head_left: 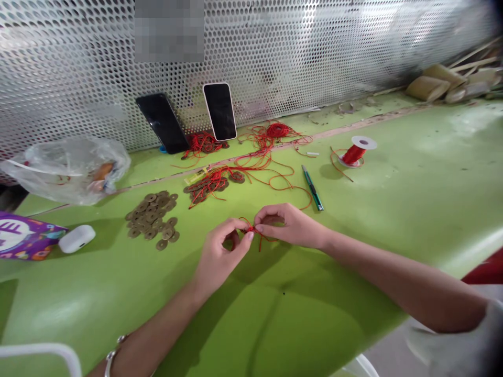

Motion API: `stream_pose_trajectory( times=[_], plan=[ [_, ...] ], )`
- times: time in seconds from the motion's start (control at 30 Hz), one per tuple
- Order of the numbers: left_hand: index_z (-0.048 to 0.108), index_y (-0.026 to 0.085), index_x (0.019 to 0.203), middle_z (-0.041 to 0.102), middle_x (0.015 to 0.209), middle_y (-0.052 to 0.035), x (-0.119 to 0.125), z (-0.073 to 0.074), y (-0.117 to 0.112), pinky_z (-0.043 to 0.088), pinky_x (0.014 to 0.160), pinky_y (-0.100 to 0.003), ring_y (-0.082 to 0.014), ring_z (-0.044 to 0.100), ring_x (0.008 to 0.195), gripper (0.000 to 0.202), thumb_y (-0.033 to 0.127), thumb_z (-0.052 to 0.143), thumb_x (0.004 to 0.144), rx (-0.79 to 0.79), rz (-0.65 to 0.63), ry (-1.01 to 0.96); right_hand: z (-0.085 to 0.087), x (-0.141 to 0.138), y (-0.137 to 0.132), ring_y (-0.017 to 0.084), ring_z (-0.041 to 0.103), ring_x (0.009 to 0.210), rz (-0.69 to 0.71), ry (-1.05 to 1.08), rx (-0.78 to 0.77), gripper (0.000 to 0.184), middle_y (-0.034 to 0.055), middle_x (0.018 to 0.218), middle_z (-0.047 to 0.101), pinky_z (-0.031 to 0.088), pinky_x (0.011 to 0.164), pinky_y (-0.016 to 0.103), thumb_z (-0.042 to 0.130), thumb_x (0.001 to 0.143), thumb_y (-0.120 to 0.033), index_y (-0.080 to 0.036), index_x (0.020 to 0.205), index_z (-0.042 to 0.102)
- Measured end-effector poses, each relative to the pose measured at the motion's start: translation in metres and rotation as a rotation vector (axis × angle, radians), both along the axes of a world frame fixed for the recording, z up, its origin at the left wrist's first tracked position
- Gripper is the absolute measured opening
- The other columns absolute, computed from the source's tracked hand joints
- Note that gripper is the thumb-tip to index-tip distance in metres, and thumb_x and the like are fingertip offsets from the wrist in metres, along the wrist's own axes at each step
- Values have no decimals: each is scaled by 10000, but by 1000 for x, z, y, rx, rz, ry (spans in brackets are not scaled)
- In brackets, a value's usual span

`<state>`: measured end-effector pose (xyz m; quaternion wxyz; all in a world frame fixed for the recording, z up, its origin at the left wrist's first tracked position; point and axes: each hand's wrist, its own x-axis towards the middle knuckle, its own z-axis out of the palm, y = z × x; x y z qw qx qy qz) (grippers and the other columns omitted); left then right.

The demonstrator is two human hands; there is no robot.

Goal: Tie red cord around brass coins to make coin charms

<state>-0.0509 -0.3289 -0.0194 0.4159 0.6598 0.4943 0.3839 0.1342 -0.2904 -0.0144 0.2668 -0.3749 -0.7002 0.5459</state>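
Observation:
Over the green table, my left hand (222, 251) pinches a small piece of knotted red cord (250, 229) between thumb and index finger. My right hand (288, 225) is closed in a pinch on the same cord, just to the right of the knot. A short red end hangs below the fingertips. Whether a coin sits inside the knot is hidden by my fingers. Beyond my hands lies a bundle of coins strung with red cord (212, 186). A pile of loose brass-coloured coins with holes (151, 214) rests to the left.
A green utility knife (312, 188) and a spool of red cord (356, 152) are on the right. Two phones, one black (163, 123) and one white-edged (220, 111), lean on the perforated metal panel (275, 63). A plastic bag (74, 170) and white earbuds case (77, 239) are left.

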Motion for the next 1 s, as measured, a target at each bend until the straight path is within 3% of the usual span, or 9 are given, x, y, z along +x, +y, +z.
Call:
stream_pose_trajectory(
  times=[0.33, 0.5, 0.77, 1.0],
  plan=[
    [595, 200, 853, 551, 673, 25, 3, 2, 0, 378, 508, -209, -107, 471, 563, 98, 281, 588, 797, -91, 73, 32, 1, -2, 1, 92, 494, 620, -12, 103, -114, 174, 2, 715, 565, 399, 573, 210, 582, 814, -314, -144, 798, 549],
    [584, 203, 865, 589, 763, 10, 3, -2, 0, 428, 607, -219, -115, 525, 654, 108, 299, 591, 817, -39, 45, 15, -4, -5, -1, 120, 591, 746, -36, 229, -214, 244, 25, 798, 619, 467, 716, 243, 663, 764, -354, -150, 827, 545],
    [601, 214, 882, 563, 665, 34, 1, -3, 2, 351, 498, -215, -101, 441, 533, 158, 353, 601, 808, -54, 63, 120, -14, -6, 2, 115, 614, 721, -95, 245, -239, 207, 15, 760, 630, 485, 734, 262, 686, 742, -303, -149, 801, 561],
    [621, 217, 924, 529, 597, 38, -3, -7, 5, 325, 476, -226, -114, 445, 511, 138, 293, 560, 825, -68, 71, 144, -17, -4, 6, 130, 627, 757, -97, 261, -221, 173, 27, 786, 643, 497, 771, 291, 673, 753, -275, -155, 818, 566]
  ],
)
